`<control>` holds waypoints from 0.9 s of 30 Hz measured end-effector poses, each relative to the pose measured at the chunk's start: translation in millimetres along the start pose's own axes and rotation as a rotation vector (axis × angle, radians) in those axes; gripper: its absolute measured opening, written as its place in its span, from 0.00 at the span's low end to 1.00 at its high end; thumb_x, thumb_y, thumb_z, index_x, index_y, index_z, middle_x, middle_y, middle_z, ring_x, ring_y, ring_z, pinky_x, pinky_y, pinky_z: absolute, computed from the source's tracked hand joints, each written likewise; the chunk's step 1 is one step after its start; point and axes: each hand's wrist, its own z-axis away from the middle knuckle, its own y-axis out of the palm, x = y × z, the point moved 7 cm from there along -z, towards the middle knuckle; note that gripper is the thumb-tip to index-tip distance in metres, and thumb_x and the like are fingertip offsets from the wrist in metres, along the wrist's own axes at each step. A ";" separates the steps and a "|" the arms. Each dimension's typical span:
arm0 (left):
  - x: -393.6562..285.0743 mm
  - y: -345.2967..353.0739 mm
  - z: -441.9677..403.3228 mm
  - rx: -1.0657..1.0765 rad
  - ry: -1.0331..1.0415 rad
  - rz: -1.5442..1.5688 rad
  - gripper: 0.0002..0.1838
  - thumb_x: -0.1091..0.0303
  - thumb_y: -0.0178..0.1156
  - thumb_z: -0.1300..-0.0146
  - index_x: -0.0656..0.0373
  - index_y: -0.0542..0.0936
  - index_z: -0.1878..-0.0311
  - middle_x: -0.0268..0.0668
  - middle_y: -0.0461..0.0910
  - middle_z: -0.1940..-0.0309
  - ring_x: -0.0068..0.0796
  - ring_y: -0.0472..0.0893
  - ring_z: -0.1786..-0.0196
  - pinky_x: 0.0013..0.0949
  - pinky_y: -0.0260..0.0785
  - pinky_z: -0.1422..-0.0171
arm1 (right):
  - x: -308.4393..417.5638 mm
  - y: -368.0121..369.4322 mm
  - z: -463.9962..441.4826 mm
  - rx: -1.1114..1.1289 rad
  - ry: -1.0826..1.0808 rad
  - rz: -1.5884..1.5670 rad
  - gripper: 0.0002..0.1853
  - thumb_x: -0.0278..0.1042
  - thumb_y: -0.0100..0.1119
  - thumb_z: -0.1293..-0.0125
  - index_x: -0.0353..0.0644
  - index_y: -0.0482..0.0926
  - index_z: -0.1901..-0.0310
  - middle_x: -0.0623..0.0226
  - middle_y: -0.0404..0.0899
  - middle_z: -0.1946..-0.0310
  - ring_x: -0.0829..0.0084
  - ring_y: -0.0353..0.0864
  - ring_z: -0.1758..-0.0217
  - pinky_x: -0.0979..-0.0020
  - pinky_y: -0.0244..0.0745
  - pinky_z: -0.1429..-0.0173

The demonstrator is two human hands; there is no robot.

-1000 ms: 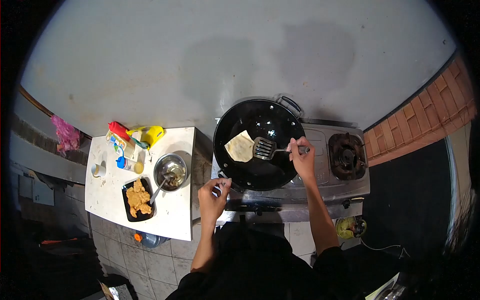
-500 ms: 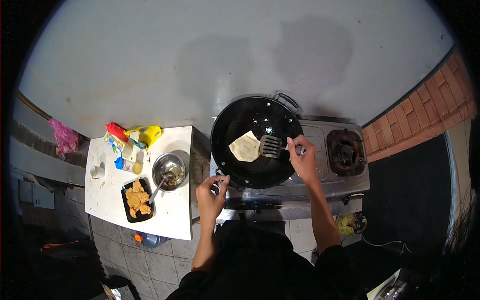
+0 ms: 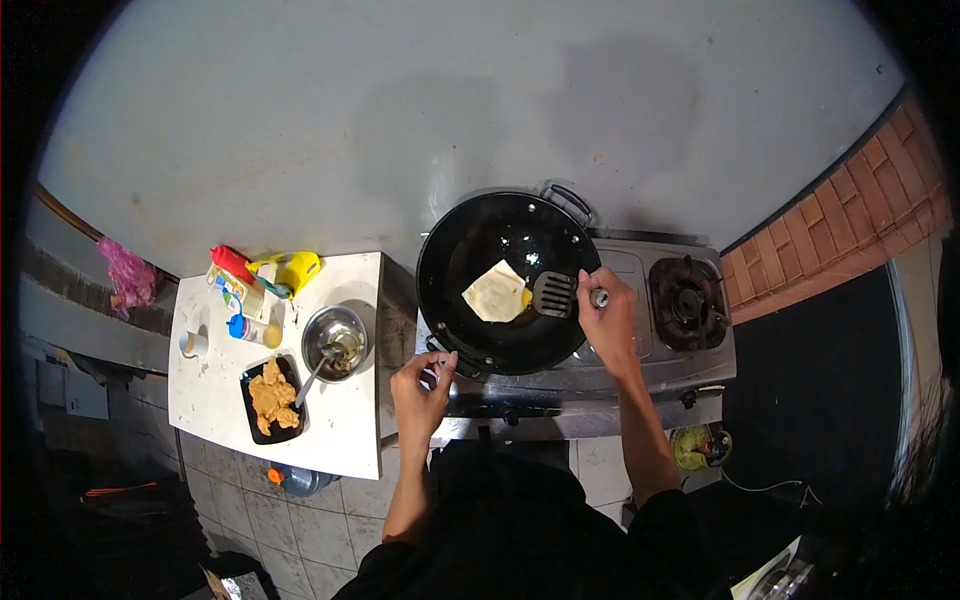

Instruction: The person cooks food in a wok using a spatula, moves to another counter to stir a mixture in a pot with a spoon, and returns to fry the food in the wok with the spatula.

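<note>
A flat, pale folded piece of dough [image 3: 497,292] lies in the black wok [image 3: 470,345], a little left of its middle. My right hand [image 3: 606,308] is closed round the handle of a slotted metal spatula [image 3: 553,294], whose head is just right of the dough, over the wok's inside. At the wok's lower left rim, my left hand [image 3: 424,387] pinches the near loop handle [image 3: 440,352]. The wok stands on the left side of a steel stove [image 3: 640,385].
A white table [image 3: 215,420] at the left bears a black tray of fried pieces [image 3: 272,398], a steel bowl with a spoon [image 3: 335,343], a cup [image 3: 193,344] and several bottles. A bare burner [image 3: 690,303] is right of the wok.
The dough has shifted slightly right in the wok. The spatula's head has moved right, from touching the dough's edge to a little apart from it. My left hand has stayed at the handle.
</note>
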 end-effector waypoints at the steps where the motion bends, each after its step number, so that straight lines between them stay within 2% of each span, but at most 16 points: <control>1: 0.3 0.1 0.2 0.004 -0.010 -0.001 0.10 0.66 0.68 0.40 0.64 0.85 0.66 0.36 0.76 0.80 0.20 0.70 0.81 0.27 0.61 0.75 | 2.5 1.7 -1.2 -0.001 -0.001 0.000 0.14 0.26 0.60 0.35 0.33 0.68 0.76 0.53 0.69 0.81 0.54 0.69 0.79 0.61 0.63 0.72; 4: -0.6 0.4 0.8 0.008 -0.023 -0.005 0.10 0.66 0.68 0.40 0.65 0.85 0.66 0.36 0.77 0.80 0.20 0.71 0.81 0.27 0.61 0.75 | 4.9 9.3 -7.5 0.043 0.005 0.045 0.16 0.26 0.59 0.35 0.33 0.65 0.77 0.51 0.66 0.82 0.49 0.68 0.79 0.59 0.62 0.72; 6: 1.3 0.0 1.9 0.006 -0.029 -0.011 0.10 0.66 0.68 0.41 0.65 0.85 0.66 0.36 0.77 0.80 0.20 0.71 0.81 0.27 0.62 0.75 | 7.0 13.7 -12.4 0.035 -0.037 0.033 0.16 0.27 0.61 0.35 0.33 0.66 0.77 0.54 0.66 0.84 0.58 0.64 0.83 0.62 0.58 0.75; 7: 3.2 0.6 2.1 0.003 -0.013 0.001 0.10 0.66 0.68 0.41 0.65 0.85 0.66 0.36 0.77 0.80 0.20 0.71 0.81 0.27 0.62 0.75 | 8.9 14.7 -14.6 0.035 -0.038 0.031 0.16 0.27 0.61 0.35 0.33 0.66 0.77 0.54 0.66 0.84 0.58 0.64 0.83 0.62 0.58 0.75; 9: 3.7 -0.1 2.8 0.000 0.000 0.011 0.10 0.66 0.68 0.41 0.65 0.85 0.66 0.36 0.77 0.80 0.20 0.71 0.81 0.27 0.62 0.75 | 13.0 18.0 -18.3 0.082 -0.026 0.043 0.16 0.27 0.59 0.35 0.33 0.64 0.77 0.49 0.67 0.81 0.47 0.69 0.78 0.56 0.61 0.72; 13: 5.4 0.2 2.8 0.009 -0.021 0.012 0.09 0.66 0.68 0.41 0.65 0.85 0.67 0.35 0.77 0.79 0.20 0.70 0.81 0.26 0.61 0.75 | 4.6 27.6 -24.1 0.106 -0.043 0.040 0.15 0.27 0.60 0.36 0.34 0.66 0.77 0.49 0.68 0.82 0.46 0.69 0.78 0.57 0.62 0.72; 16: 6.8 -0.3 2.8 0.013 -0.019 0.019 0.09 0.67 0.68 0.41 0.65 0.85 0.67 0.34 0.76 0.79 0.19 0.70 0.81 0.26 0.60 0.75 | -9.7 30.2 -28.8 0.096 0.058 -0.031 0.15 0.28 0.59 0.36 0.34 0.68 0.77 0.51 0.68 0.84 0.49 0.71 0.80 0.57 0.62 0.73; 18: 7.3 -0.9 1.8 0.010 -0.010 0.018 0.09 0.67 0.68 0.41 0.65 0.85 0.67 0.34 0.76 0.79 0.18 0.69 0.80 0.25 0.60 0.76 | -37.3 34.7 -27.0 0.101 0.188 -0.058 0.16 0.30 0.59 0.34 0.34 0.69 0.78 0.57 0.69 0.86 0.62 0.73 0.84 0.61 0.64 0.75; 19: 7.4 -1.5 1.5 0.006 -0.001 0.016 0.09 0.67 0.69 0.41 0.65 0.85 0.67 0.33 0.76 0.79 0.18 0.69 0.80 0.25 0.59 0.76 | -44.7 35.4 -25.8 0.103 0.186 -0.059 0.16 0.30 0.59 0.34 0.34 0.69 0.78 0.57 0.69 0.86 0.62 0.73 0.84 0.61 0.64 0.75; 22: 7.7 -3.0 1.1 -0.007 0.002 0.022 0.09 0.67 0.68 0.40 0.65 0.84 0.67 0.33 0.75 0.79 0.18 0.69 0.80 0.24 0.59 0.76 | -65.9 42.1 -18.4 0.165 0.322 -0.395 0.19 0.35 0.58 0.30 0.38 0.69 0.79 0.68 0.76 0.83 0.82 0.68 0.87 0.74 0.63 0.81; 27: 8.3 -1.7 -0.4 -0.007 -0.010 0.044 0.09 0.68 0.68 0.40 0.66 0.84 0.67 0.33 0.75 0.79 0.18 0.69 0.80 0.24 0.59 0.76 | -79.6 45.6 -11.3 0.171 0.369 -0.521 0.20 0.35 0.56 0.28 0.39 0.69 0.79 0.68 0.77 0.82 0.83 0.68 0.87 0.76 0.62 0.81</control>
